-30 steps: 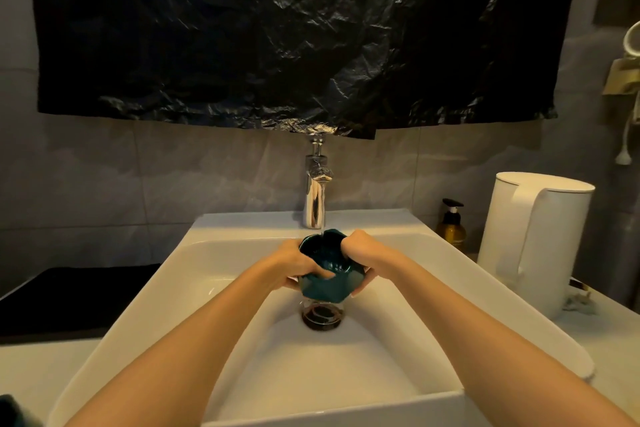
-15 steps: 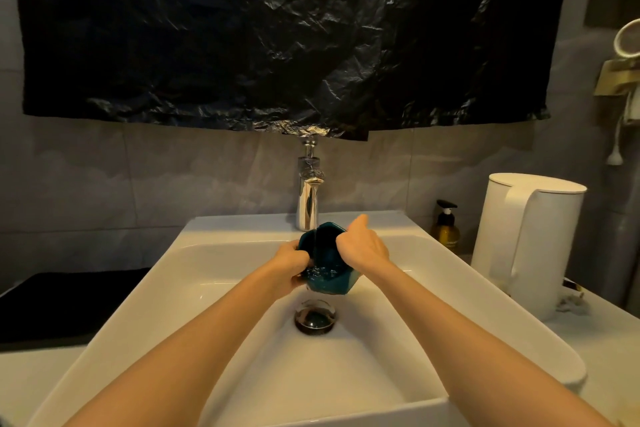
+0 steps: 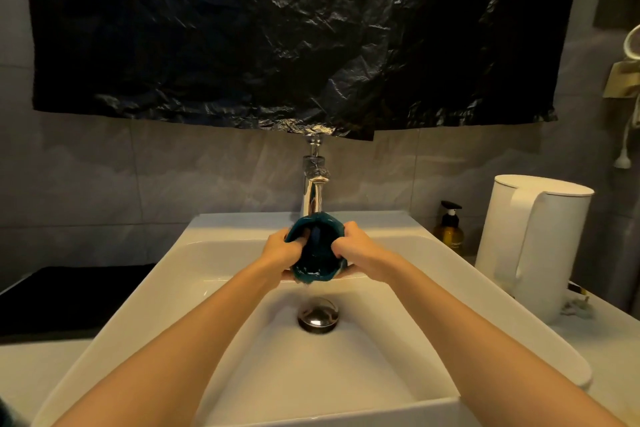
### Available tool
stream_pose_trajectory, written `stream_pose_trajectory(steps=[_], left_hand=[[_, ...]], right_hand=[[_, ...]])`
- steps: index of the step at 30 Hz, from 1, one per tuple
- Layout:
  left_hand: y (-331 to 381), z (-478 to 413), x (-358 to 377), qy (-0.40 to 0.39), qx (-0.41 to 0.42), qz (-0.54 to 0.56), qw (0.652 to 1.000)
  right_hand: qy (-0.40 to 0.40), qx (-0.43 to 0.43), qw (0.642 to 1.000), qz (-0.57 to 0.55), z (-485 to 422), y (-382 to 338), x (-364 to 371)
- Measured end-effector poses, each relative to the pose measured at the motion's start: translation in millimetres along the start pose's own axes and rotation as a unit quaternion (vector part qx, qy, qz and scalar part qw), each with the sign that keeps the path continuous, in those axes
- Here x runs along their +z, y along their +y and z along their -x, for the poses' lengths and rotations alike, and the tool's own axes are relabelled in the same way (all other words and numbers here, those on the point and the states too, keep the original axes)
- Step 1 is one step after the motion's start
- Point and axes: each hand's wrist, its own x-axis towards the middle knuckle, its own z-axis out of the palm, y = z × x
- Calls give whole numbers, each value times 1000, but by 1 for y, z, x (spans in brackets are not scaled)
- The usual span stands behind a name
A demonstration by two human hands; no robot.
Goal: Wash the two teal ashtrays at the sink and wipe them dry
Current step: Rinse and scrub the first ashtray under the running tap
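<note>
A teal ashtray (image 3: 317, 253) is held over the white sink (image 3: 398, 340), right under the chrome tap (image 3: 313, 191). It is tilted toward me, with water running out of its lower edge toward the drain (image 3: 318, 315). My left hand (image 3: 282, 251) grips its left rim with fingers curled inside. My right hand (image 3: 353, 246) grips its right rim the same way. A sliver of teal shows at the bottom left corner; I cannot tell whether it is the second ashtray.
A white kettle (image 3: 533, 243) stands on the counter to the right, with an amber pump bottle (image 3: 449, 230) behind the sink's right corner. A black mat (image 3: 69, 298) lies left of the sink. Black plastic sheet (image 3: 294, 35) covers the wall above the tap.
The ashtray has tipped further toward me and water now spills from it. Both hands have shifted their hold, with fingers now hooked inside the rim.
</note>
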Motion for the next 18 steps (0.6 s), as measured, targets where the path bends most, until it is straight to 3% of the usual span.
stream_pose_trajectory(steps=[7,10,13,16,18], left_hand=[[9,-5,-1,2,-2,17,1000],[14,-1,2,-11,-60,63,996],[23,9,4,-110,-149,250,950],[34,11,-4,-132,-145,413,889],[41,15,-6,-119,-126,434,884]], right_hand=[[164,-77,981,77,-2,1,0],[223,-99,963,118,-1,5,-4],[259,-140,945,146,0,8,-4],[264,-174,937,150,0,8,-4],[260,-190,933,157,1,8,-1]])
